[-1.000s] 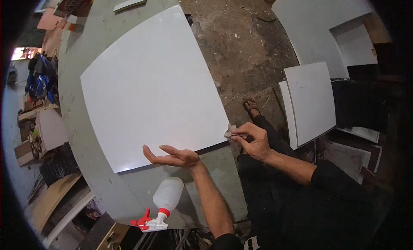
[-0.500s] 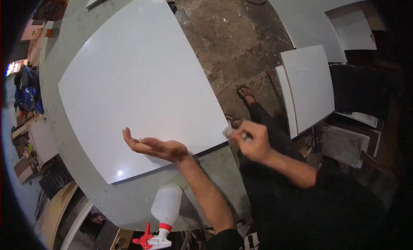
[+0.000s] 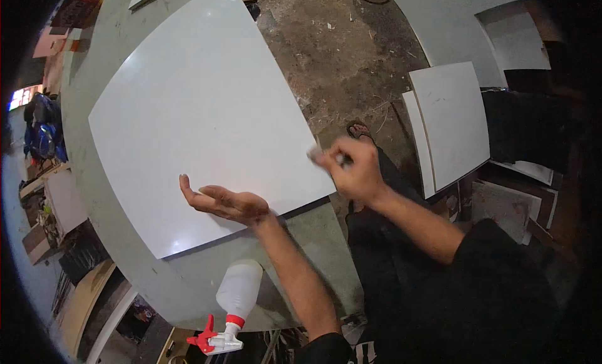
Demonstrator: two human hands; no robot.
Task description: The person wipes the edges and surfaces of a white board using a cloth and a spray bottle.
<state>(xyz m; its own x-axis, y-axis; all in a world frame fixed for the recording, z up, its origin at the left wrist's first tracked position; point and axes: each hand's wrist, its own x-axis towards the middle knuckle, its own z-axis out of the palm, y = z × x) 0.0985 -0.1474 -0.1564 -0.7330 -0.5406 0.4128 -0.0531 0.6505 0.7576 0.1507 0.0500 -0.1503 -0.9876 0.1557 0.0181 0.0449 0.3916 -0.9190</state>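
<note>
A large glossy white panel (image 3: 200, 119) lies flat on a grey-green table. My left hand (image 3: 227, 204) is over the panel's near part, on its side, with the fingers stretched out and nothing in them. At the panel's right edge, just beyond the near right corner, my right hand (image 3: 359, 169) is closed round a small greyish-white wad (image 3: 318, 154). Motion blurs this wad, so I cannot tell whether it is cloth or paper. One end of it meets the panel's edge. Nearer to me, a translucent white spray bottle (image 3: 239, 290) with a red trigger is on the table.
The grey-green table (image 3: 307, 248) shows around the panel. To the right, more white panels (image 3: 451, 122) lean or lie stacked. Between them is a dirt-brown floor (image 3: 332, 57) with scraps on it. Boards and odds and ends crowd the left (image 3: 66, 201).
My right hand has moved away from me along the panel's right edge, from the near corner, with the wad in it. My left hand stays stretched out over the panel.
</note>
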